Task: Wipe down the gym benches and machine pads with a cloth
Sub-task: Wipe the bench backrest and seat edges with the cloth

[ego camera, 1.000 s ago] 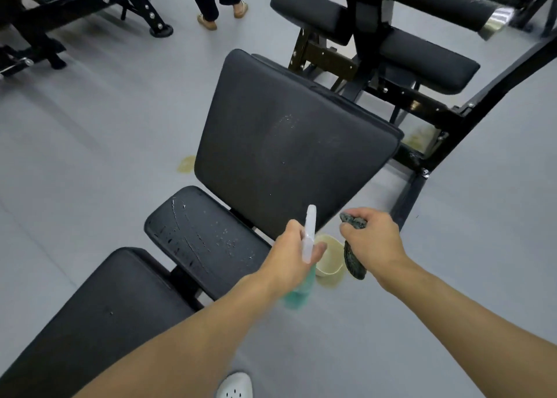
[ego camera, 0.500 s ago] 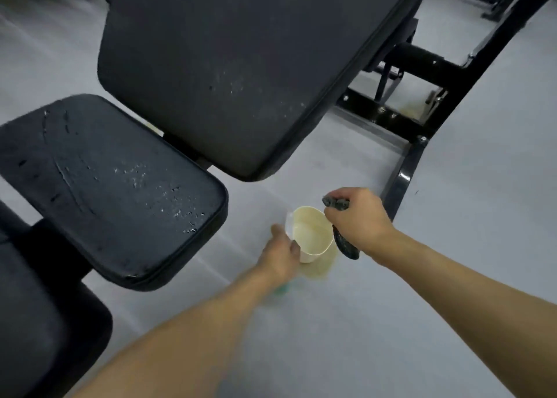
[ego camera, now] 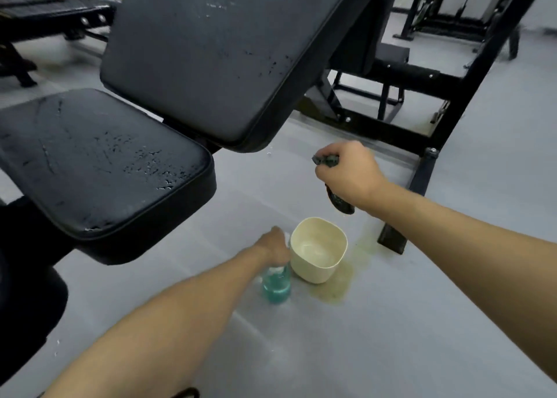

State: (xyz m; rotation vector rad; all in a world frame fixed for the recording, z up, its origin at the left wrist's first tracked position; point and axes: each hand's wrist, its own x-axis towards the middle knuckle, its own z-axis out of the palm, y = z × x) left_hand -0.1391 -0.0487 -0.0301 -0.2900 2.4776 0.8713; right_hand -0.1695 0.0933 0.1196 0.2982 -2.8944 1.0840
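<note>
A black tilted back pad (ego camera: 217, 50) and a black seat pad (ego camera: 99, 162) of a gym bench fill the upper left; both are speckled with spray droplets. My right hand (ego camera: 349, 174) grips a dark bunched cloth (ego camera: 339, 200) in the air, to the right of the back pad's lower edge. My left hand (ego camera: 272, 248) reaches down and holds the top of a spray bottle (ego camera: 275, 283) with blue liquid, which stands on the grey floor next to a cream bowl (ego camera: 318, 251).
A yellowish stain (ego camera: 337, 292) marks the floor under and right of the bowl. The black machine frame (ego camera: 422, 174) with a floor foot stands right of my right hand. More benches and frames stand at the far left and far right.
My left hand has brought the spray bottle down beside the bowl on the floor. My right hand with the cloth has risen away from the bowl. The view has dropped towards the floor.
</note>
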